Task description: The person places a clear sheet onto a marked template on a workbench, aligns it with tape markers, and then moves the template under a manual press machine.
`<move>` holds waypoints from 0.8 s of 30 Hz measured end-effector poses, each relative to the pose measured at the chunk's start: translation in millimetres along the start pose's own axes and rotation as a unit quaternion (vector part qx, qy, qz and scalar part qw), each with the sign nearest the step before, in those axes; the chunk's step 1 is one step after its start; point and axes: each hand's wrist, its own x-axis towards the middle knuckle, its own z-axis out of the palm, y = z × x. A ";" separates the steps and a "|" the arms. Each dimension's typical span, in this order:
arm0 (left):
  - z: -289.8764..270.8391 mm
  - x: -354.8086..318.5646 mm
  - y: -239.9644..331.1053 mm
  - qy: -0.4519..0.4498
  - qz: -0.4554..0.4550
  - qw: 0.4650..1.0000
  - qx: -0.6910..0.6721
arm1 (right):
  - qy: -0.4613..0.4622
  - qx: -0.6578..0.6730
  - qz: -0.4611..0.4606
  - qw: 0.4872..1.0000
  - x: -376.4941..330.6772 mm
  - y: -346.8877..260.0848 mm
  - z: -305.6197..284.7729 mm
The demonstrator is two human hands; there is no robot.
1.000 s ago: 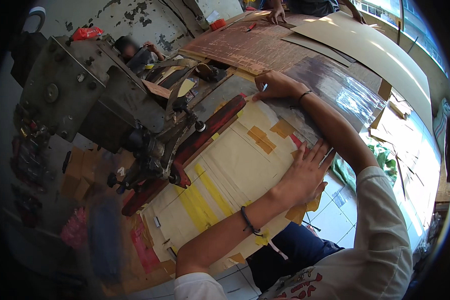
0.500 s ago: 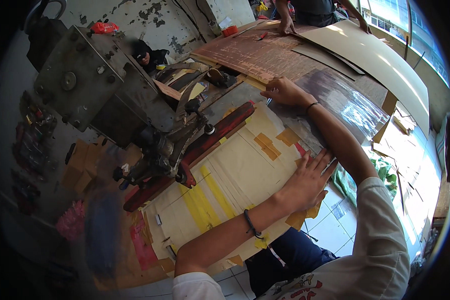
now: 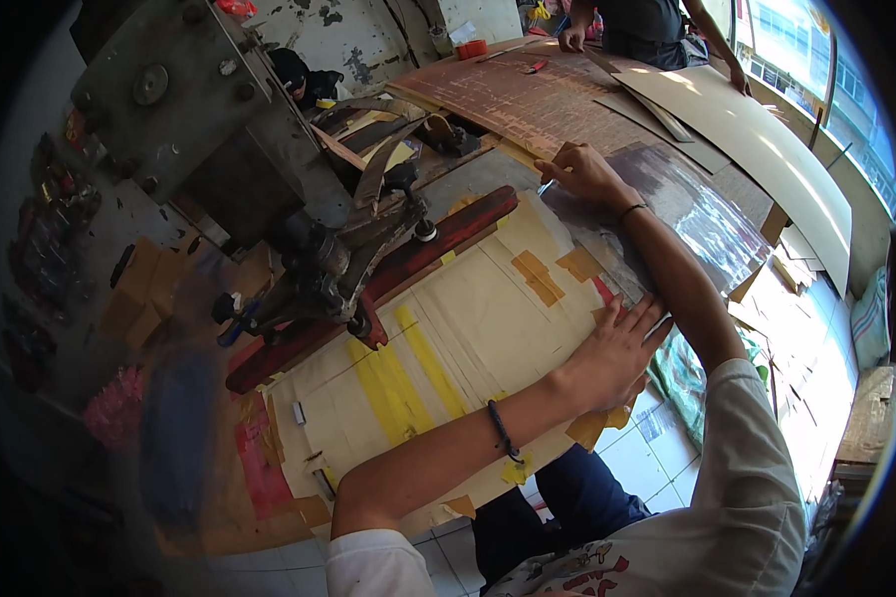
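Note:
My left hand lies flat with its fingers spread at the right edge of a pale, taped board, next to a clear plastic sheet. My right hand is closed above the sheet's far left corner, thumb and forefinger pinched. A small pale tip shows beneath those fingers, too small to name. Yellow tape strips and brown tape patches mark the board. Across its far left side rests a long red bar, under the dark metal arm of a machine.
At a brown table a co-worker stands with one hand on a large cream sheet. Another person sits behind the machine. Cardboard boxes lie at left. Scraps and a green bag are on the tiled floor at right.
The whole view has shifted a little, so the machine stands larger at upper left. My left hand keeps its place on the board. My right hand stays pinched near the sheet's corner.

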 end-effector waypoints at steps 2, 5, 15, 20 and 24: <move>2.6 -2.8 1.4 -0.002 -0.005 1.000 -0.007 | -0.006 0.001 0.022 1.000 -1.5 -7.6 -1.1; 4.6 0.6 -1.9 0.010 0.010 1.000 -0.006 | 0.008 -0.027 -0.001 1.000 -3.6 -2.8 -3.4; 5.6 -1.7 -0.8 0.008 0.006 1.000 0.005 | -0.018 -0.021 -0.016 0.999 -2.6 -2.5 0.7; 1.1 -3.5 -0.4 0.008 0.001 1.000 -0.005 | -0.027 -0.041 -0.025 0.998 1.2 -14.7 -1.6; 4.5 -1.3 0.8 0.017 0.008 1.000 0.003 | -0.018 -0.035 -0.004 0.999 -2.5 -17.3 -4.1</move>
